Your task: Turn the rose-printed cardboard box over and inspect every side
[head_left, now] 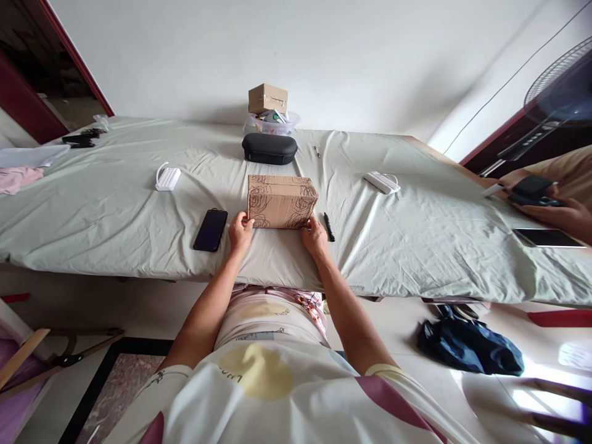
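A cardboard box with dark scribbled swirls near its corners rests on the cloth-covered table in front of me. My left hand grips its lower left corner, fingers curled and partly hidden by the box. At the lower right corner, my right hand is closed on the same box. Just right of that hand lies a black marker pen. A dark smartphone lies left of my left hand.
Behind the box sit a black zip case and a plastic basket topped by a small carton. White power banks with looped straps lie on both sides. At right, another person's hands hold a dark object above a tablet-like device.
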`<act>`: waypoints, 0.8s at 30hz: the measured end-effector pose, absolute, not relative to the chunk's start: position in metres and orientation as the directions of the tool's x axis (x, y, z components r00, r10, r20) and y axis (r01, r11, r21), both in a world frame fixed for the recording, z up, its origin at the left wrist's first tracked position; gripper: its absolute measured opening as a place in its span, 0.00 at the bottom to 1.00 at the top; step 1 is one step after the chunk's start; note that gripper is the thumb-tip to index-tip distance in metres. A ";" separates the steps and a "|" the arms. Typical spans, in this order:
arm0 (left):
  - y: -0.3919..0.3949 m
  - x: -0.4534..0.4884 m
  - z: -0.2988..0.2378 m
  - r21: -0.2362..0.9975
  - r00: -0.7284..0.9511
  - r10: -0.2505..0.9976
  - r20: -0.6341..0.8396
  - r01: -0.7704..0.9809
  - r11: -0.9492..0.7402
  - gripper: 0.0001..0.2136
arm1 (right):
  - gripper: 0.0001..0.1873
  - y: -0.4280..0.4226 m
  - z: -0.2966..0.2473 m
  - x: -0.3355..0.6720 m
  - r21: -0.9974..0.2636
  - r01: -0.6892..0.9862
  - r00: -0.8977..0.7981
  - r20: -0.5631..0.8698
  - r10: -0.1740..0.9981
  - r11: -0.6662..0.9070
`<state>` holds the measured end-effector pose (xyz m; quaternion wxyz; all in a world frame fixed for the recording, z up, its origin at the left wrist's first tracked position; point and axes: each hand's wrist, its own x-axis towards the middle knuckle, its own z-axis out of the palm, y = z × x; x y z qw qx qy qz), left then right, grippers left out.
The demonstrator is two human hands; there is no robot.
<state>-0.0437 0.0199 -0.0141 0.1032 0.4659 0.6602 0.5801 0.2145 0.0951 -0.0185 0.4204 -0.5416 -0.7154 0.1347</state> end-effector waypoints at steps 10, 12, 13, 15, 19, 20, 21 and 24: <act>0.020 -0.042 -0.016 0.827 -0.564 0.635 0.527 0.513 -0.230 0.20 | 0.23 0.088 -0.007 0.213 -0.747 0.380 0.036 0.601 0.798 0.546; 0.019 -0.041 -0.015 0.811 -0.529 0.645 0.551 0.522 -0.265 0.25 | 0.23 0.087 -0.006 0.212 -0.755 0.336 0.056 0.612 0.788 0.563; 0.019 -0.040 -0.014 0.807 -0.519 0.650 0.556 0.523 -0.273 0.27 | 0.23 0.086 -0.005 0.212 -0.761 0.315 0.063 0.613 0.788 0.567; 0.018 -0.039 -0.012 0.811 -0.515 0.656 0.552 0.515 -0.277 0.30 | 0.22 0.084 -0.004 0.211 -0.771 0.272 0.078 0.614 0.785 0.576; 0.015 -0.039 -0.008 0.818 -0.535 0.639 0.553 0.495 -0.294 0.29 | 0.20 0.082 -0.002 0.210 -0.774 0.223 0.144 0.627 0.765 0.592; 0.014 -0.039 -0.007 0.817 -0.541 0.630 0.557 0.495 -0.297 0.28 | 0.20 0.082 -0.002 0.209 -0.776 0.209 0.157 0.627 0.763 0.595; 0.014 -0.040 -0.007 0.816 -0.547 0.622 0.560 0.496 -0.298 0.27 | 0.20 0.083 -0.002 0.209 -0.778 0.192 0.164 0.626 0.762 0.598; 0.014 -0.040 -0.007 0.815 -0.555 0.611 0.565 0.489 -0.309 0.24 | 0.20 0.085 -0.004 0.208 -0.772 0.146 0.168 0.635 0.754 0.618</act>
